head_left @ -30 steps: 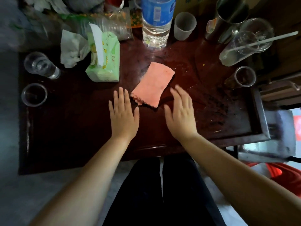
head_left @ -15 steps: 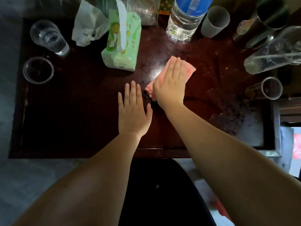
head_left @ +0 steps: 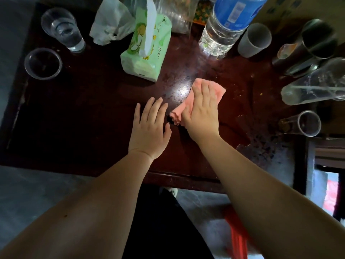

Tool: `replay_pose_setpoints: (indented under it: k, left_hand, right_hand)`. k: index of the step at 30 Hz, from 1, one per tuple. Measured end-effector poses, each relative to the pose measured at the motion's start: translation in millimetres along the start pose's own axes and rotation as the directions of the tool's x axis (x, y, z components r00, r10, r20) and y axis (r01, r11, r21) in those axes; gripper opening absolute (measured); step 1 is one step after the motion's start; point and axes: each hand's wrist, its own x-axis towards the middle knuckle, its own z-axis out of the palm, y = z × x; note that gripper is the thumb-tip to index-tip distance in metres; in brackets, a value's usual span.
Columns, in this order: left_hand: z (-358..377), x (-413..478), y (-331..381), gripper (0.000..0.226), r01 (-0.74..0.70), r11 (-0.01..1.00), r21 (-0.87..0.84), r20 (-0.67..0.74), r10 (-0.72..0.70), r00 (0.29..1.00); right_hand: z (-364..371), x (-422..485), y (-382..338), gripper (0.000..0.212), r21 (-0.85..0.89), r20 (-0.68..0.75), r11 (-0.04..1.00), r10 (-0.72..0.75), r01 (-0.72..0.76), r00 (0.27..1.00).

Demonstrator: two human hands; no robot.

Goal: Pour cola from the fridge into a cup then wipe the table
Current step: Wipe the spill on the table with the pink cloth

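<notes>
Standing right by the dark reddish-brown wooden table [head_left: 78, 113], so: the right hand [head_left: 200, 111] is pressed flat, fingers spread out, on top of a folded pink cloth [head_left: 217, 90] near the middle of the tabletop. The left hand [head_left: 149, 128] lies open, palm down, on bare wood just beside it, not touching the cloth. A green soft tissue pack [head_left: 147, 53] sits further back, with a clear blue-labelled water bottle [head_left: 224, 28] beside it. Wet smears show to the right.

Counts: two hands, one pink cloth [head_left: 197, 101], one tissue pack [head_left: 147, 51], one water bottle [head_left: 224, 28], one crumpled tissue [head_left: 110, 25], several cups along frame's upper edges, exact number unclear.
</notes>
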Motion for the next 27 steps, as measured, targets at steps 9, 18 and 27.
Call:
replay_pose_setpoints:
  k: [9,18,27]
  left_hand:
    - [2.2,0.0,0.4,0.052,0.094,0.995,-0.017,-0.033,-0.095,0.995]
    - [1.5,2.0,-0.1,0.058,0.094,0.996,0.003,0.022,-0.094,0.995]
    - [-2.0,3.9,0.5,0.06,0.096,0.995,-0.025,0.026,-0.095,0.995]
  right_hand:
    - [17.3,14.5,-30.4,0.076,-0.009,0.001,0.943,0.333,-0.333,0.943]
    - [16.5,57.7,5.9,0.069,-0.02,0.023,1.0,-0.005,0.006,1.0]
    - [3.1,-8.6,20.7,0.064,-0.109,0.249,0.93,-0.317,0.351,0.915]
